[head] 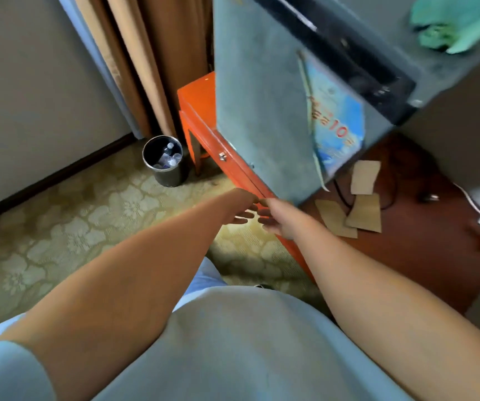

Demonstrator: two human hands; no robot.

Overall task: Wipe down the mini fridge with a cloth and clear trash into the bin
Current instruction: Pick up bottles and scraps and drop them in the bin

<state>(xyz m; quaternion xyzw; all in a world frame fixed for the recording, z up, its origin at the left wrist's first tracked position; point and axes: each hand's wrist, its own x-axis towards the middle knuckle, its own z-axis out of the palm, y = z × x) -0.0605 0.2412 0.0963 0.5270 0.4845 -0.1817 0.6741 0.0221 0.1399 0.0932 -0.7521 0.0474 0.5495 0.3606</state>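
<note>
Grey mini fridge [261, 111] stands on an orange desk [201, 111], green cloth [458, 24] lying unused on top. Left hand [240, 209] and right hand [276, 218] meet below, grips empty, fingers loose. Round black bin [165, 162] already holds bottles; wiping apparently remains.

We stretch both bare arms forward and down, our left hand [240, 208] and right hand [276, 217] meeting fingertip to fingertip, fingers loosely extended, holding nothing.

Open carpet [59, 227] before the bin [165, 160]; orange table [204, 117] flanks it.
</note>
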